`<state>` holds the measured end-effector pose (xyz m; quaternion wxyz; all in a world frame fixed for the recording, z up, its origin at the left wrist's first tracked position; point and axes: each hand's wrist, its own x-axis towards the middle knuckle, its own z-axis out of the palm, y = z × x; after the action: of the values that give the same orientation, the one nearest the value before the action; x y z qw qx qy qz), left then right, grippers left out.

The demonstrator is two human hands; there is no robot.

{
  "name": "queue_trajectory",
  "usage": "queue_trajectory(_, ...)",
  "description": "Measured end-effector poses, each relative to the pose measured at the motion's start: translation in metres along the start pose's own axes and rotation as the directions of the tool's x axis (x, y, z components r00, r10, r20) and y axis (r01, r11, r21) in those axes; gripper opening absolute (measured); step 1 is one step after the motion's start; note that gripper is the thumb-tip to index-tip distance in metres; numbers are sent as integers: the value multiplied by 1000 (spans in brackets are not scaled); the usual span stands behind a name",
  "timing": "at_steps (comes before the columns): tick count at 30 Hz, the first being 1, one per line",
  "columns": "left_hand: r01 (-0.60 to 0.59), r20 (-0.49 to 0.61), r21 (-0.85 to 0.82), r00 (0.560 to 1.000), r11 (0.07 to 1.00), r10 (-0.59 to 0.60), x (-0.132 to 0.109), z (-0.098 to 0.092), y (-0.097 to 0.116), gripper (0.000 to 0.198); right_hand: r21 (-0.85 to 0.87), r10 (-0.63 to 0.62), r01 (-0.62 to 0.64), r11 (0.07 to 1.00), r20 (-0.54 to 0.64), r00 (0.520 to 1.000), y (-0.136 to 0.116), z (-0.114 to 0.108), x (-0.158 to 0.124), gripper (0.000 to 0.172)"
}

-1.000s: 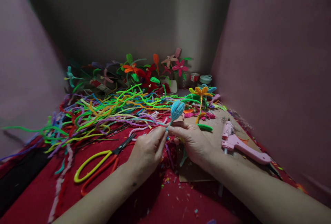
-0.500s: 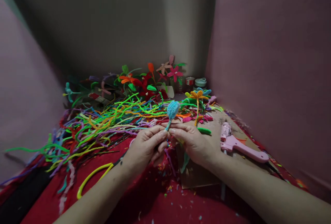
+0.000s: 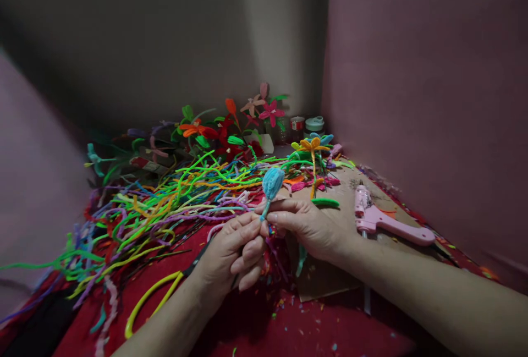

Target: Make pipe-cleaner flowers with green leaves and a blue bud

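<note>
A light blue pipe-cleaner flower bud (image 3: 273,182) stands tilted on its short fuzzy stem between my two hands. My left hand (image 3: 241,250) pinches the lower end of the stem between thumb and forefinger, its other fingers curled below. Just above that, my right hand (image 3: 303,225) grips the stem with thumb and fingertips. Both hands are closed and touch each other at the fingertips. Under my left wrist lie scissors with a yellow handle (image 3: 152,296), their blades mostly covered. A teal strip (image 3: 302,261) shows beneath my right hand.
Loose pipe cleaners (image 3: 181,192) spread over the left of the red cloth (image 3: 231,324). A pink glue gun (image 3: 381,222) lies on cardboard (image 3: 330,285) at the right, near a yellow-orange flower (image 3: 313,145). Finished flowers (image 3: 225,128) and lidded jars (image 3: 314,124) stand at the back.
The camera view has shifted slightly. My left hand has moved a little down the stem, its lower fingers more visible, while the right hand keeps its pinch below the bud.
</note>
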<state>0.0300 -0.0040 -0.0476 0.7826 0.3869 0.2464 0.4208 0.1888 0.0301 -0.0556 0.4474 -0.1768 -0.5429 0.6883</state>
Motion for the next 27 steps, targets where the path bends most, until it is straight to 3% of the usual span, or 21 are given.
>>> queue_trajectory(5,3,62,-64,998,998,1,-2,4,-3,22,116,81,-84,990,34,996,5,0,-3,20)
queue_trajectory(11,2,2,-12,1000,1000,-2,-4,6,-5,20,23,24,-22,1000,-72,997,0,3,-3,9)
queue_trajectory(16,-8,-166,241,985,970,49,-3,10,-5,21,-18,14,-16,1000,-112,994,-2,4,-4,8)
queue_trajectory(20,-13,-309,545,926,838,216,-4,16,-6,20,-136,-29,4,991,-187,982,-1,3,-5,11)
queue_trajectory(23,-30,-320,698,881,716,349,-6,19,-7,18,-186,-81,41,982,-214,973,2,4,-7,12)
queue_trajectory(27,-47,-305,721,875,692,377,-7,16,-8,22,-263,-134,72,962,-230,964,2,6,-9,10)
